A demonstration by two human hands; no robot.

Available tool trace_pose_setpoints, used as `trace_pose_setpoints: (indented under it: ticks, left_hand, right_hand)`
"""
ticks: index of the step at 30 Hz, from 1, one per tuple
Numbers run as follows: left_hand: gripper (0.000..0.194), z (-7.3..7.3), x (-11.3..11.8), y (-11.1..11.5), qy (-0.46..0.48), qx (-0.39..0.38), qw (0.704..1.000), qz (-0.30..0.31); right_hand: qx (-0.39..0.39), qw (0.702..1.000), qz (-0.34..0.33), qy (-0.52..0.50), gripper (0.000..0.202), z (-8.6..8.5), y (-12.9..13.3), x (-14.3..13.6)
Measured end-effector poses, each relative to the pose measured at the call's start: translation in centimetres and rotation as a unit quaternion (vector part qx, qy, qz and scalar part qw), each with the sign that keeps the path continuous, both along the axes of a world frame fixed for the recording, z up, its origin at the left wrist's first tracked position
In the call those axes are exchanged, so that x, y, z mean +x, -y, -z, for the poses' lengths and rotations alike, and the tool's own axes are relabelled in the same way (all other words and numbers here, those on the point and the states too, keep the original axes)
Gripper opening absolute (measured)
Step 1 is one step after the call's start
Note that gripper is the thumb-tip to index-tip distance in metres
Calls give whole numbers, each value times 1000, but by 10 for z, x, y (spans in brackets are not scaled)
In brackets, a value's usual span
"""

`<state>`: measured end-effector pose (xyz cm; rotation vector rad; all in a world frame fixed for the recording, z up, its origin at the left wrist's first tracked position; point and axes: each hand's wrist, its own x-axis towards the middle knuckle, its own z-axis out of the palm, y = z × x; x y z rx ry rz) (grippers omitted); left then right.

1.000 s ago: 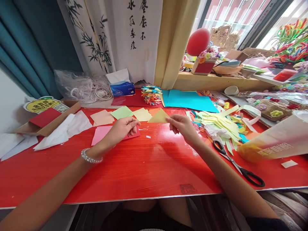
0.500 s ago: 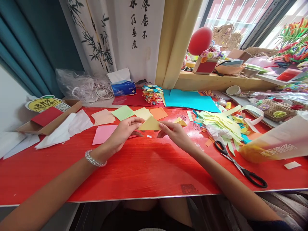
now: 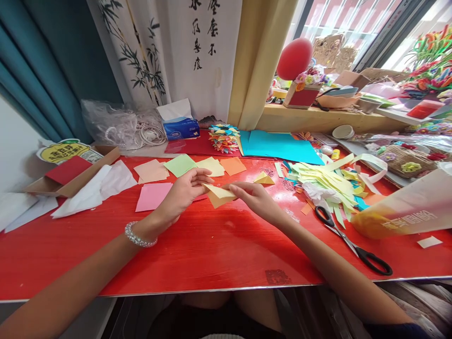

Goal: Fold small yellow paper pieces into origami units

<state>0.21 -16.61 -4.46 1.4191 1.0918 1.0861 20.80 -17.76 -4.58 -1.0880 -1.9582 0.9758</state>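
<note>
Between my two hands a folded yellow sheet of paper (image 3: 219, 195) is held above the red table (image 3: 197, 263). My left hand (image 3: 187, 193) pinches its left corner, and a bead bracelet (image 3: 140, 234) circles that wrist. The right corner sits between the thumb and fingers of my right hand (image 3: 252, 195). Behind the hands lie square sheets: peach paper (image 3: 151, 171), green paper (image 3: 180, 165), pale yellow paper (image 3: 211, 165) and orange paper (image 3: 233, 165). Pink paper (image 3: 152, 196) is left of my left hand. A small folded yellow piece (image 3: 264, 178) rests beyond my right hand.
Black-handled scissors (image 3: 351, 245) lie on the right, by a heap of paper strips (image 3: 321, 181) and a tilted plastic cup (image 3: 399, 212). At the back are blue sheets (image 3: 278, 147), a folded-paper stack (image 3: 224, 139) and a tissue pack (image 3: 181, 128). A cardboard tray (image 3: 74, 176) stands left.
The yellow paper has turned from a flat triangle with its point up to a partly opened fold hanging downward. Both hands still hold its ends, nearly in the same place.
</note>
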Motion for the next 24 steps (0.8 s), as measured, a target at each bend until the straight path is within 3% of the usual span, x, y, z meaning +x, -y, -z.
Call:
trace_pose_setpoints:
  ticks: [4, 8, 13, 17, 19, 24]
  left_hand:
    - [36, 2, 2, 3, -12, 32, 999, -18]
    - [29, 3, 8, 13, -98, 75, 992, -13]
    - [27, 2, 11, 19, -127, 95, 987, 2]
    - [29, 0, 7, 14, -156, 131, 979, 7]
    - [30, -2, 3, 13, -222, 215, 950, 34]
    - [36, -5, -7, 11, -377, 424, 815, 115]
  right_hand:
    - [-33, 998, -58, 21, 25, 1, 5, -5]
    - [-113, 987, -111, -11, 29, 4, 13, -13]
    - [-195, 977, -51, -74, 19, 12, 13, -19]
    - [-264, 946, -42, -181, 15, 10, 5, -15]
    - [-283, 931, -31, -227, 16, 9, 1, -11]
    - [-286, 907, -17, -309, 17, 10, -3, -5]
